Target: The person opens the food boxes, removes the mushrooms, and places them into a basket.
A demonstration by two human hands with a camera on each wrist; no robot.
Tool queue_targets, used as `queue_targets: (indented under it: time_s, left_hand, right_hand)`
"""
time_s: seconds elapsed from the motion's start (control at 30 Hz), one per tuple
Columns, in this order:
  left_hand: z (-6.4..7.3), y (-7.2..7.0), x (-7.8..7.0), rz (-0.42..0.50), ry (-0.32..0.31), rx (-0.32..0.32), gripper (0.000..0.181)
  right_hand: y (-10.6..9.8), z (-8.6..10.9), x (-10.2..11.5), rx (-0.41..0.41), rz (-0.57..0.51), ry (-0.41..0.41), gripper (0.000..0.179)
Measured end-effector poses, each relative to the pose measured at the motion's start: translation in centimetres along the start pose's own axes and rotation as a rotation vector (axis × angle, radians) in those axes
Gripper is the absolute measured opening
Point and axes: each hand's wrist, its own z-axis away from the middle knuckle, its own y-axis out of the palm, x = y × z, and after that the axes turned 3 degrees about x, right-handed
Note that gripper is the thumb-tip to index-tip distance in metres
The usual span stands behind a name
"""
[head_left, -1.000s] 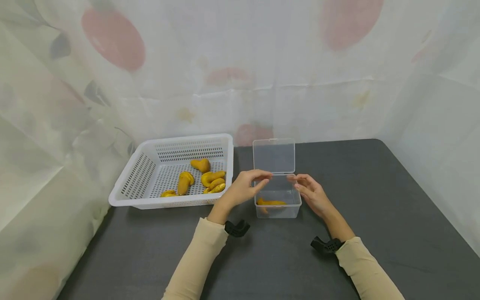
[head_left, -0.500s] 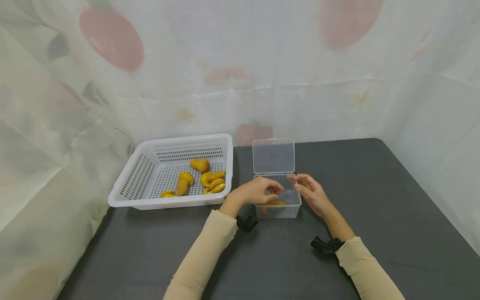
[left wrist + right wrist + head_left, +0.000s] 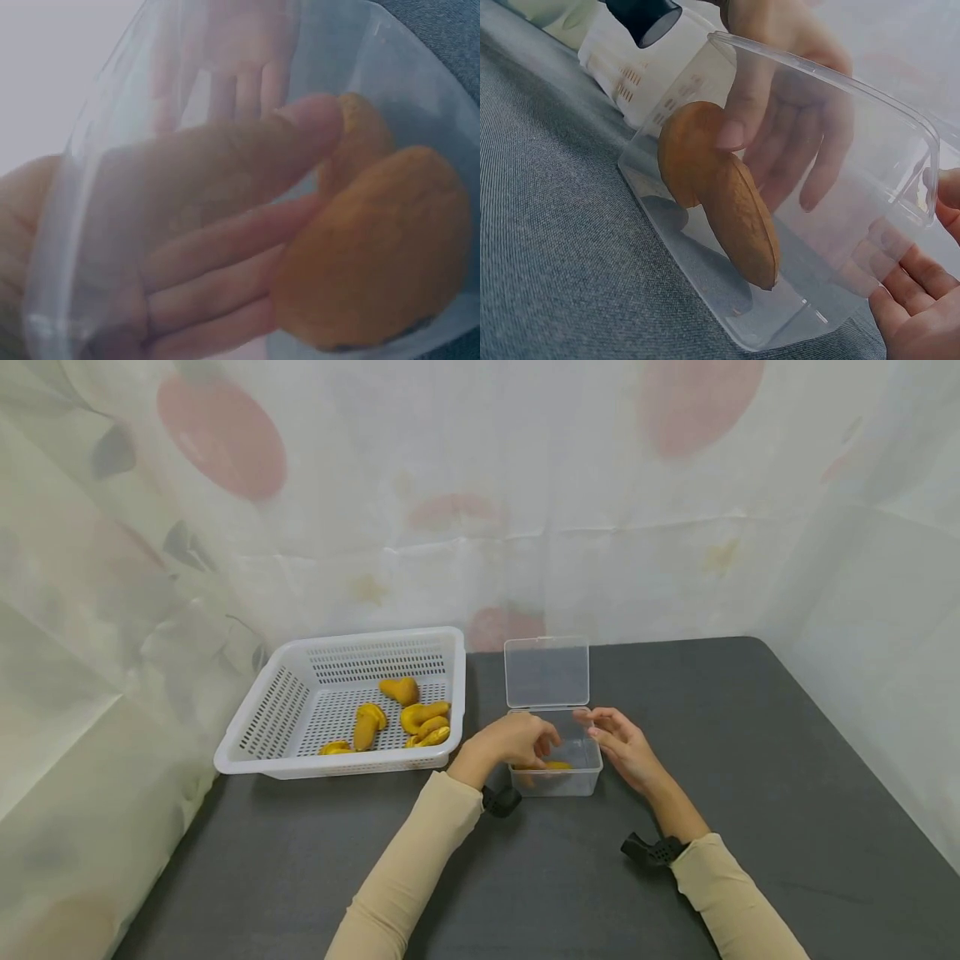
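Note:
A clear plastic box [image 3: 557, 783] stands on the table with its hinged lid [image 3: 547, 672] raised at the back. Inside lies a yellow-orange mushroom [image 3: 739, 214] with a rounded cap and thick stem, partly covered in the head view. My left hand [image 3: 517, 739] reaches down into the box. Its thumb rests on the mushroom where cap meets stem and its fingers lie on the other side, tips hidden behind the cap in the left wrist view, so it pinches the mushroom. My right hand [image 3: 626, 747] holds the box at its back right corner, fingertips against the wall.
To the left stands a white perforated basket [image 3: 258, 760] containing several more mushrooms [image 3: 367, 727]. The dark grey table [image 3: 712, 735] reaches back to a patterned curtain [image 3: 480, 460], which also hangs along the left side.
My left hand has moved right and down from above the box's left rim into the box, to the mushroom. The right hand stays at the corner.

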Motion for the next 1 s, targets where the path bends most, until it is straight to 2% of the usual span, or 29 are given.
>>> queue_targets:
  time_s: [0.13,0.23,0.53,1.0]
  left_hand:
    - [0.0,0.3,-0.1,-0.042,-0.017,-0.012,0.034]
    - [0.0,0.4,0.0,-0.033,-0.013,-0.031,0.032]
    - [0.5,1.0,0.6,0.177,0.081,-0.127,0.033]
    - [1.1,1.9,1.2,0.353,0.213,-0.278,0.035]
  right_hand:
    - [0.0,0.0,-0.1,0.001,-0.001,0.006,0.021]
    - [0.0,0.0,0.0,0.005,-0.006,0.005,0.021]
    - [0.2,0.0,0.4,0.002,-0.01,0.003,0.022]
    - [0.2,0.0,0.4,0.016,-0.016,-0.016,0.02]
